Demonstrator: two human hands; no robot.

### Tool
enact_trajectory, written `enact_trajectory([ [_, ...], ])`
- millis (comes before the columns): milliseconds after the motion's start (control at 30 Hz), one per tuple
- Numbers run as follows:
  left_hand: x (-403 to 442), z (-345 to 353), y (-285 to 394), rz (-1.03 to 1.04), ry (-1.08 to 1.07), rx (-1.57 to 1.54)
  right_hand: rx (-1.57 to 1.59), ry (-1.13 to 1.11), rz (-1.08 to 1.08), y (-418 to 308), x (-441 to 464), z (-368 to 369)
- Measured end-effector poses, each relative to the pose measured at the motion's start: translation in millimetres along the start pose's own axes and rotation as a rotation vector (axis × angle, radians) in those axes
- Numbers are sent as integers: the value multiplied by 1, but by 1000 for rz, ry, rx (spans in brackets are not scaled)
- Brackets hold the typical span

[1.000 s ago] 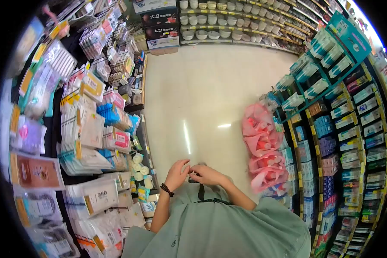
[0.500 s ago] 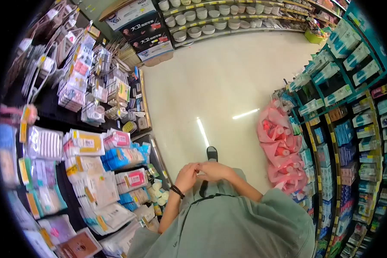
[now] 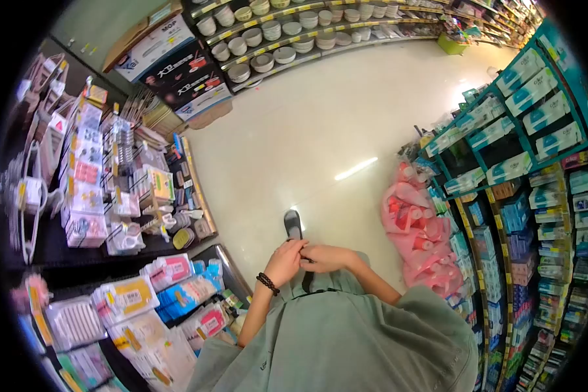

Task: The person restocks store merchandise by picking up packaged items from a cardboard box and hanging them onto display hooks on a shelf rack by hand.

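My left hand [image 3: 285,262], with a dark beaded bracelet [image 3: 266,283] at its wrist, meets my right hand [image 3: 328,258] in front of my waist. The fingers are bent and pressed together where the two hands touch. No object shows in either of them. Just below lies the front of my grey-green shirt [image 3: 366,333]. A dark shoe [image 3: 293,223] appears on the floor beyond my hands.
Shelves with packaged goods [image 3: 125,297] and hangers [image 3: 32,196] line the left. Mop boxes [image 3: 179,72] and shelves of bowls [image 3: 262,62] stand ahead. On the right are pink bags [image 3: 415,222] beside a teal rack [image 3: 483,157]. Pale floor [image 3: 261,157] runs between.
The view has turned a little to the right and moved forward, so shelves and boxes shift left. My hands stay together at my waist; the shoe sits farther left.
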State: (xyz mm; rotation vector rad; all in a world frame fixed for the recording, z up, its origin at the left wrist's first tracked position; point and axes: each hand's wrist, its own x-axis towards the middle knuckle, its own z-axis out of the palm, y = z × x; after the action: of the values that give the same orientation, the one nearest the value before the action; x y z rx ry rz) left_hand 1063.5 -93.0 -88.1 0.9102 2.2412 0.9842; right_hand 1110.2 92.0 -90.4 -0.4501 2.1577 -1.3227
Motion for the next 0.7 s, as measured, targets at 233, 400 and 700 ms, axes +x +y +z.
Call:
enact_trajectory([
  [233, 129, -66, -48, 137, 25, -22, -128, 47, -9, 31, 92, -109],
  [400, 226, -168, -71, 145, 244, -64, -85, 108, 63, 12, 194, -213],
  [700, 327, -329, -116, 28, 660, -352, 281, 219, -97, -64, 340, -353],
])
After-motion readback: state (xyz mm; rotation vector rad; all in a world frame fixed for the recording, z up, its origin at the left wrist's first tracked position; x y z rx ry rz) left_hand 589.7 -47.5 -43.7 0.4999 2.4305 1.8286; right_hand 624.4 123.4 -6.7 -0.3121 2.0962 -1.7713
